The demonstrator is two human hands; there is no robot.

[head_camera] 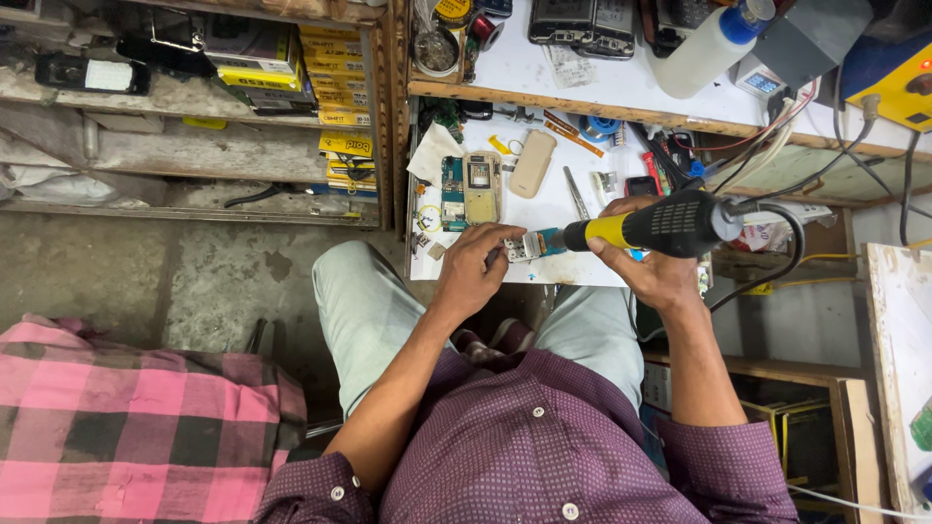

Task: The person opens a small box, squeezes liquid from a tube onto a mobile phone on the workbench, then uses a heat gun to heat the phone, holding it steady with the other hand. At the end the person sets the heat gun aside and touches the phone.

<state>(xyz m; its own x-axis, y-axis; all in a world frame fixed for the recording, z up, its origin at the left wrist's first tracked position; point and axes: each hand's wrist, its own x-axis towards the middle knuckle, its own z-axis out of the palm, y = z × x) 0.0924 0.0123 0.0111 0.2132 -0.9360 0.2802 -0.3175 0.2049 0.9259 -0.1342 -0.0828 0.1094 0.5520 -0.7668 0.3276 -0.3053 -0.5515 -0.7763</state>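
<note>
board [521, 247] sits at the frame's centre, on the near edge of the white bench [544, 209], pinched in the curled fingers of the left hand [473, 272]. right hand [649, 270] is wrapped fully round the black-and-yellow hot-air gun [652, 227], nozzle almost touching the board's right end. judging by this, good work means keeping the nozzle just off the part, moving in small circles, and bracing the left fingers clear of the airflow. an opened phone [471, 189] lies just above, a beige cover [532, 163] beside it.
</note>
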